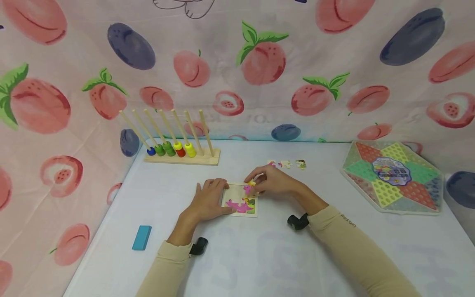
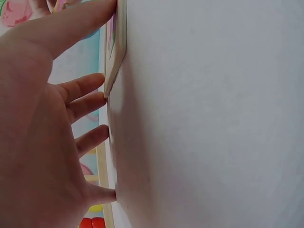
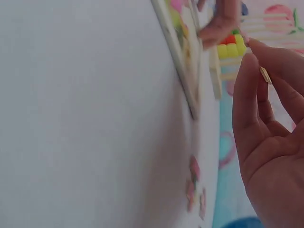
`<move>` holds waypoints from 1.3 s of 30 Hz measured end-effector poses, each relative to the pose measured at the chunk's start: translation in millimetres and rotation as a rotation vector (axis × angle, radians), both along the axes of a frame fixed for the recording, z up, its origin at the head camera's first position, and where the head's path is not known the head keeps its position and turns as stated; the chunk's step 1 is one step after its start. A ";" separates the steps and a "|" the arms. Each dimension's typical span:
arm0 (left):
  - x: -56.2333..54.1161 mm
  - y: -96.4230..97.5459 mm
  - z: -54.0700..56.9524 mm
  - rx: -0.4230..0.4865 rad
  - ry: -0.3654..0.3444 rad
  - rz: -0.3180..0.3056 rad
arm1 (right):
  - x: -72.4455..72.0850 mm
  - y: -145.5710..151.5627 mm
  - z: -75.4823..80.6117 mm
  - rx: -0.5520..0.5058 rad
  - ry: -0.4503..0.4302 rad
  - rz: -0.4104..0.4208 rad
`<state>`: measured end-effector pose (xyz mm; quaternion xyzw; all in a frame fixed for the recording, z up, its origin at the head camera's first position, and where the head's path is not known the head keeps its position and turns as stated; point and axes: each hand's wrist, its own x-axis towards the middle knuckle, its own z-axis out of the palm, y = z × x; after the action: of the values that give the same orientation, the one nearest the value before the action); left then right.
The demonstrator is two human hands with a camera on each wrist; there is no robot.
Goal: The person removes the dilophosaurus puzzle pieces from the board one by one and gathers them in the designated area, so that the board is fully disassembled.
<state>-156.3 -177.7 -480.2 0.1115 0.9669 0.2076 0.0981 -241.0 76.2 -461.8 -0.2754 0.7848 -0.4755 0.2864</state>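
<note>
A small square puzzle board [image 1: 241, 215] with a pale wooden rim lies on the white table. Joined pieces with a pink figure [image 1: 239, 207] fill its lower part. My left hand [image 1: 209, 201] rests at the board's left side, fingers spread and mostly straight, the thumb on the lower left edge. Over the upper right corner, my right hand [image 1: 272, 180] pinches a pink and yellow puzzle piece [image 1: 248, 189] between thumb and fingers. In the right wrist view only a thin edge of the held piece [image 3: 265, 75] shows above the table.
Behind the board lie three loose puzzle pieces [image 1: 285, 164] in a row. A wooden peg rack with coloured beads [image 1: 182, 160] stands back left. At the right is a star-patterned game board [image 1: 393, 177]. A blue block [image 1: 142, 238] lies front left.
</note>
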 end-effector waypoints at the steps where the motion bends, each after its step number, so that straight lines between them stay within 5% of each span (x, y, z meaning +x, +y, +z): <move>1: 0.3 0.3 -0.1 0.004 -0.005 0.002 | -1.9 4.3 3.0 -0.006 -0.008 -0.011; 13: 1.6 0.9 3.3 0.034 -0.028 0.017 | -15.8 57.0 21.3 0.013 0.058 -0.145; 25: 3.9 0.5 -2.1 0.035 0.023 -0.022 | -19.7 103.2 1.3 0.116 0.050 -0.283; 39: 4.5 0.5 -2.1 0.069 0.044 -0.025 | -25.2 103.5 -19.0 0.260 0.129 -0.323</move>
<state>-151.7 -177.2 -482.3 0.1313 0.9596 0.2371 0.0753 -266.1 179.7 -480.9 -0.1366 0.8903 -0.3914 0.1885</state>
